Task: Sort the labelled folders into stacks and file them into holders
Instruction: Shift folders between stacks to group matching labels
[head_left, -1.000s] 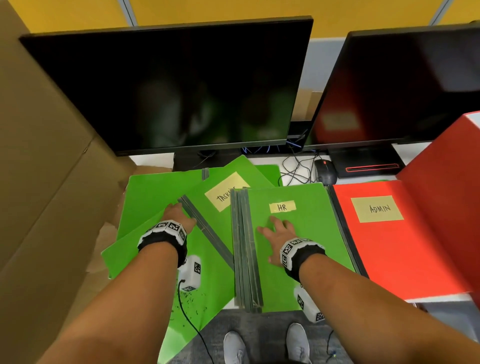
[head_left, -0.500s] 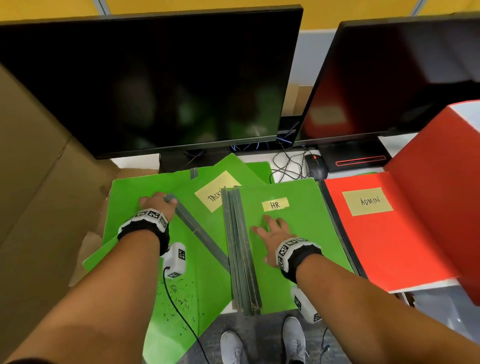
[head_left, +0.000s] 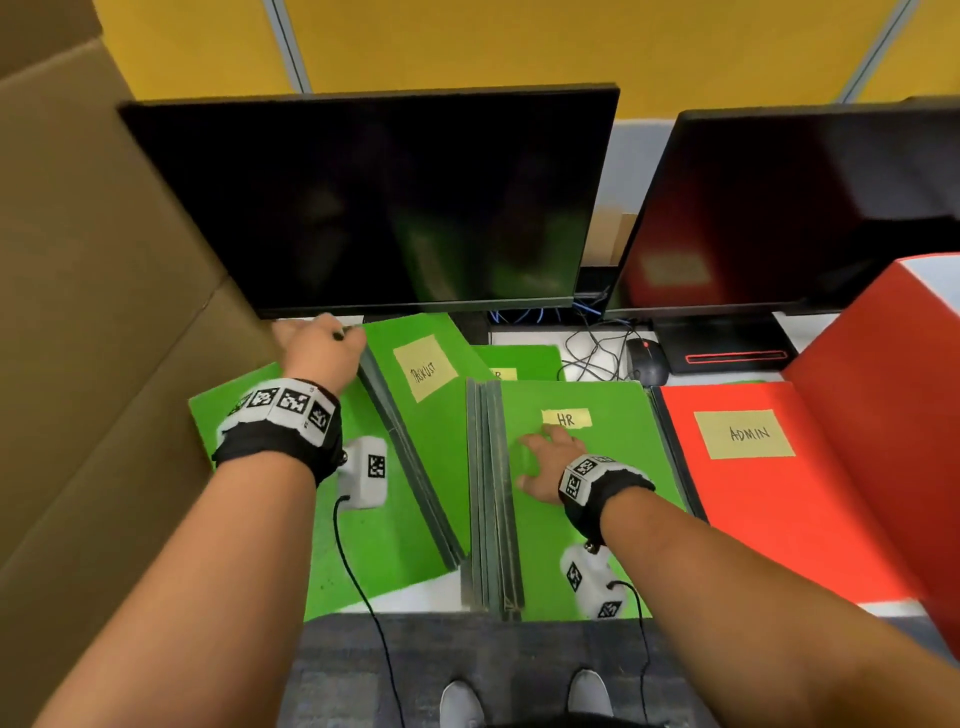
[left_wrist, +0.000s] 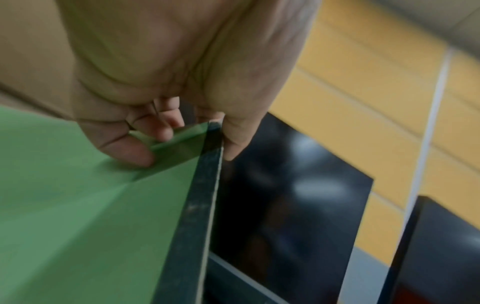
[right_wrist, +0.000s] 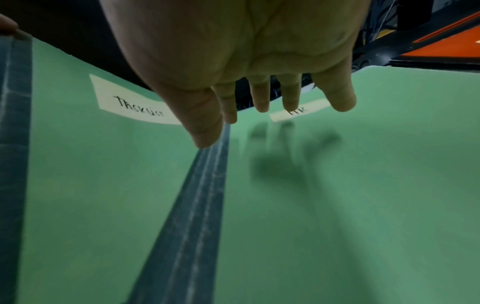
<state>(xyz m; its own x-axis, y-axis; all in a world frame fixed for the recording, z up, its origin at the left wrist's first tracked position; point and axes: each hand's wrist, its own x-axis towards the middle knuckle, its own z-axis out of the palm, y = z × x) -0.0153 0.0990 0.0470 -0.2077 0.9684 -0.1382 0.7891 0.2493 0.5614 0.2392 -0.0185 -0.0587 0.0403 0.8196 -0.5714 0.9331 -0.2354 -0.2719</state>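
Observation:
My left hand (head_left: 332, 338) grips the far corner of the green folder labelled TASKLIST (head_left: 431, 431), fingers and thumb curled round its dark spine (left_wrist: 207, 185). That folder lies slanted over other green folders at the desk's left. My right hand (head_left: 545, 447) is spread, fingers straight, over the top green folder of the HR stack (head_left: 602, 519); in the right wrist view the right hand (right_wrist: 272, 119) casts a shadow just below its fingertips, near the HR label (right_wrist: 298, 112). A red ADMIN folder (head_left: 753, 509) lies to the right.
A large cardboard box (head_left: 104, 338) closes off the left side. Two dark monitors (head_left: 374, 208) stand at the back, with cables and a mouse (head_left: 647, 358) beneath. A red holder (head_left: 883, 395) stands at the right. Another green folder (head_left: 524, 358) peeks out behind the HR stack.
My left hand slid along the TASKLIST folder's spine to its far corner and took hold there; the folder has swung straighter. My right hand stays on the HR stack.

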